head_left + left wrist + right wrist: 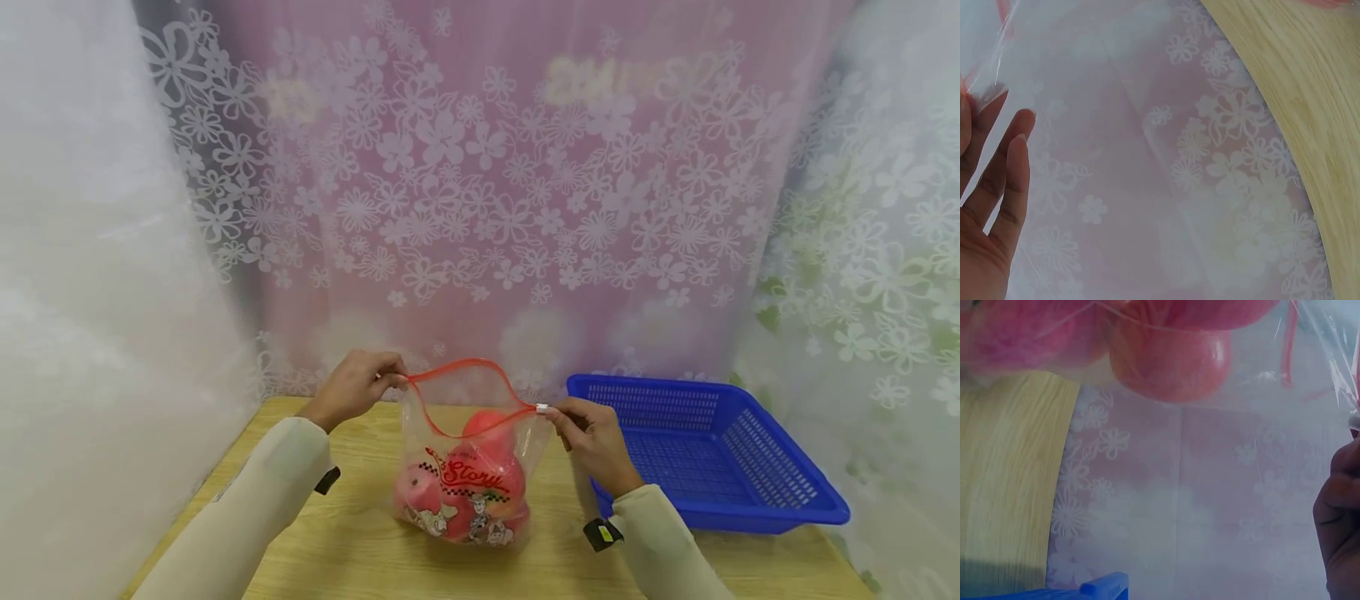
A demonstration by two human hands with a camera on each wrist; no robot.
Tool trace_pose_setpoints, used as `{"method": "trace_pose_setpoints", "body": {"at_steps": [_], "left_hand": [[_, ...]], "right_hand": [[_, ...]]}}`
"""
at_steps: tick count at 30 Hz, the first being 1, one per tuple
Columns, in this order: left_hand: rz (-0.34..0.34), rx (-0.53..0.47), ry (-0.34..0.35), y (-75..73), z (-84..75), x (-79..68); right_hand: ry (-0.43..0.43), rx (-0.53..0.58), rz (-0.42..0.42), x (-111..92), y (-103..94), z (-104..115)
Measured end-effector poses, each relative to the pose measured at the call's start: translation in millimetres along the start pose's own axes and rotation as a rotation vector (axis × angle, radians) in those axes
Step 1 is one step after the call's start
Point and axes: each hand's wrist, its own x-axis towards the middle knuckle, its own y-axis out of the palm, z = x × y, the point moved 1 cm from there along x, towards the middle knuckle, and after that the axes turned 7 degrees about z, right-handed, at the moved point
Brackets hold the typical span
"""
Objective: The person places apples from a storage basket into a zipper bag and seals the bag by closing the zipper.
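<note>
A clear zip bag with a red zip edge and printed "Story" lettering stands over the table in the head view, its mouth gaping. Several pink-red round things, like toy fruit, fill it. My left hand pinches the left end of the zip edge between thumb and forefinger; in the left wrist view its other fingers stand apart from the plastic. At the opposite corner my right hand pinches the edge by the white slider. From the right wrist the rounded fruit shows through the film.
A blue perforated plastic basket sits on the right of the wooden table, close beside my right hand. Floral translucent curtains hang behind the table and at both sides. Dark wrist devices sit at both sleeves.
</note>
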Motion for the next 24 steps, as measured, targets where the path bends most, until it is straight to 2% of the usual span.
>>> {"method": "trace_pose_setpoints", "body": {"at_steps": [6,12,17,24], "left_hand": [[-0.078,-0.068,-0.069,0.7,-3.2,-10.6],[-0.122,-0.032,-0.154,-2.2,2.2,-19.1],[-0.145,-0.029,-0.142,-2.6,3.2,-21.2],[-0.125,-0.006,-0.143,9.7,7.2,-27.9]], "right_hand": [[0.102,0.046,-0.037,14,-11.3,-16],[0.058,0.009,-0.036,34,-13.8,-21],[0.042,0.025,-0.060,43,-13.0,-24],[0.111,0.076,-0.022,35,-5.6,-36]]}}
